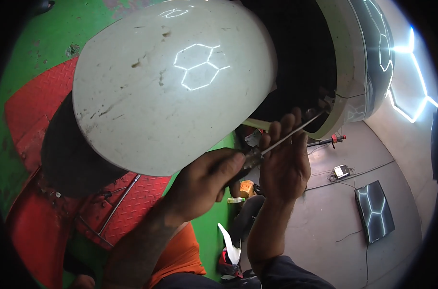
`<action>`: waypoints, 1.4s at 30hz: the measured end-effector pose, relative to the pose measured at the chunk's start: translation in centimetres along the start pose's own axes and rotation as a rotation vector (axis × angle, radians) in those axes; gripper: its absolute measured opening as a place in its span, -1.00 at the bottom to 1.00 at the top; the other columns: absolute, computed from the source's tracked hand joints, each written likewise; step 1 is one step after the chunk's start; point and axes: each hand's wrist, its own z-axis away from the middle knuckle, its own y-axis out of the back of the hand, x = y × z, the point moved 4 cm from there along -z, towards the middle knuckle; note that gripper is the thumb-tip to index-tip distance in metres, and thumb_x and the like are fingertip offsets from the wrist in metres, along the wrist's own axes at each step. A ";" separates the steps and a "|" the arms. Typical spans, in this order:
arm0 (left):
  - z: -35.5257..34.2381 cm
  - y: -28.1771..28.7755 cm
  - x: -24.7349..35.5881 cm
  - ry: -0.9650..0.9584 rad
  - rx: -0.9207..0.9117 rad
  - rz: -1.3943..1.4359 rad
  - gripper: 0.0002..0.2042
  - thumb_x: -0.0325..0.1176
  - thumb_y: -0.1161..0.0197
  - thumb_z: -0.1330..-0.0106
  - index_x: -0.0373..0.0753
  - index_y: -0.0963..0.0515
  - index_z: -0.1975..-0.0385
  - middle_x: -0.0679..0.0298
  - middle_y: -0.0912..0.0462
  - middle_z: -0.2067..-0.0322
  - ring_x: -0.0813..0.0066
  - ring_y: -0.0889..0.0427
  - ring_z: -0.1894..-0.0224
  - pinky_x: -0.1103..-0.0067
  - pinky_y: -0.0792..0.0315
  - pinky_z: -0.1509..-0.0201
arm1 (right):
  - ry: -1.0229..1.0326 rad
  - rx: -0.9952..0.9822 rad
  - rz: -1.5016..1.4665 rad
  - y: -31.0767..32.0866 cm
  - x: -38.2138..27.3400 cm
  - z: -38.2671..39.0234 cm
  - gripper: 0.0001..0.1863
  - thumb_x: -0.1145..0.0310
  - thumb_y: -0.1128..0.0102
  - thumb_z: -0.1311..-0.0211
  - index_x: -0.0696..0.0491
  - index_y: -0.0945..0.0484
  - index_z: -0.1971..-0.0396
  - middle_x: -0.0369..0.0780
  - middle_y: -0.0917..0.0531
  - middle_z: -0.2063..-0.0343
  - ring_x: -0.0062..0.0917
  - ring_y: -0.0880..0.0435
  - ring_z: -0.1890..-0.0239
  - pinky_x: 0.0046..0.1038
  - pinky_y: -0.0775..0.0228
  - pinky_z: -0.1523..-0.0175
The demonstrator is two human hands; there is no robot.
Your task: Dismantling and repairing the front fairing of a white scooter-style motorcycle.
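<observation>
My left hand [202, 185] is wrapped around the handle of a long screwdriver [285, 138]. Its thin metal shaft slants up and right, with the tip at the inner lower edge of a white body panel [343, 115]. Just behind the shaft, my right hand [285, 166] is raised with its palm facing me and fingers stretched up; I cannot tell whether it touches the shaft. A large, scuffed white fender [175, 86] arches over a black tyre [72, 149] on the left. Deep shadow hides the hollow between fender and panel.
Red tread-plate metal [149, 197] lies under the wheel, over a green floor [41, 29]. An orange box [247, 188] and a small bottle [236, 200] stand below my hands. Further right are a dark screen [375, 212], cables and a small device [341, 171].
</observation>
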 end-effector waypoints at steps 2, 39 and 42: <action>-0.3 -0.1 0.4 0.013 -0.019 0.082 -0.60 -0.02 -0.12 -0.48 -0.29 -0.51 0.03 0.32 -0.60 0.51 0.67 -0.47 0.58 0.72 -0.30 0.51 | -0.044 -0.105 -0.119 1.3 -0.1 -0.6 -0.55 0.22 0.14 -0.58 0.08 -0.28 -0.33 -0.10 -0.50 -0.22 -0.24 -0.52 -0.24 -0.15 -0.43 -0.30; 3.2 -0.9 1.2 -1.018 0.548 -1.176 -0.60 -0.55 -0.40 -0.22 -0.35 -0.46 -0.05 0.18 -0.53 0.31 0.56 -0.59 0.35 0.65 -0.48 0.38 | -0.089 -0.020 -0.048 2.3 -0.1 -1.1 -0.56 0.22 -0.13 -0.45 0.05 -0.39 -0.23 -0.16 -0.56 -0.17 -0.34 -0.61 -0.10 -0.18 -0.50 -0.22; 3.3 -0.7 1.6 -0.957 0.536 -1.082 -0.66 -0.51 -0.35 -0.28 -0.39 -0.50 -0.04 0.16 -0.56 0.28 0.44 -0.64 0.30 0.51 -0.55 0.25 | -0.096 0.003 -0.067 1.2 0.1 -1.1 -0.58 0.25 -0.13 -0.46 0.04 -0.40 -0.23 -0.17 -0.56 -0.16 -0.33 -0.60 -0.12 -0.18 -0.51 -0.21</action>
